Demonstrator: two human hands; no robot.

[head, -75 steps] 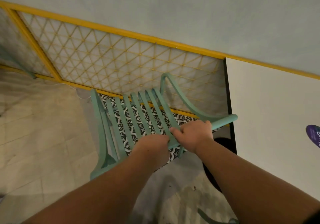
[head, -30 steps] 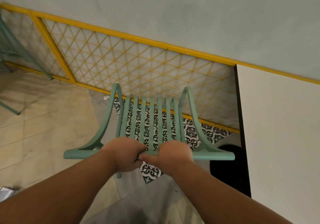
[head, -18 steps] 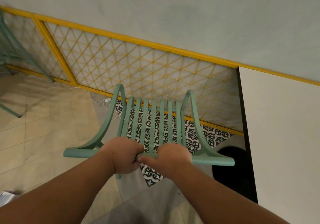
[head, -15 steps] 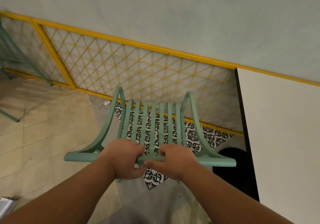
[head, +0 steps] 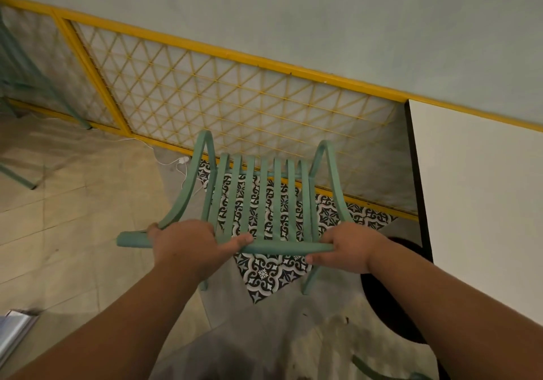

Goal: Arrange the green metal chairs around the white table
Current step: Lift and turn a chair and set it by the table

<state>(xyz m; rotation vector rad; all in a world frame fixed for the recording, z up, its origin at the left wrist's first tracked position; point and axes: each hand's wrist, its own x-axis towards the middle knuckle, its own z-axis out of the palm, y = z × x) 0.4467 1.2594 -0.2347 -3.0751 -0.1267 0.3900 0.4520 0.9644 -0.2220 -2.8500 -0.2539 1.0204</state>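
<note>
A green metal chair with a slatted seat and curved armrests stands in front of me, its seat toward the yellow lattice wall. My left hand grips the left part of the chair's top back rail. My right hand grips the right end of the same rail. The white table stands to the right of the chair, its dark edge close to the chair's right armrest.
A yellow-framed lattice panel runs along the wall just beyond the chair. Another green chair's legs show at the far left. The table's black round base sits on the floor beside the chair. A white cable lies near the wall.
My hands have slid apart along the back rail, the left one leftward and the right one toward the right end. The chair itself stays facing the lattice wall.
</note>
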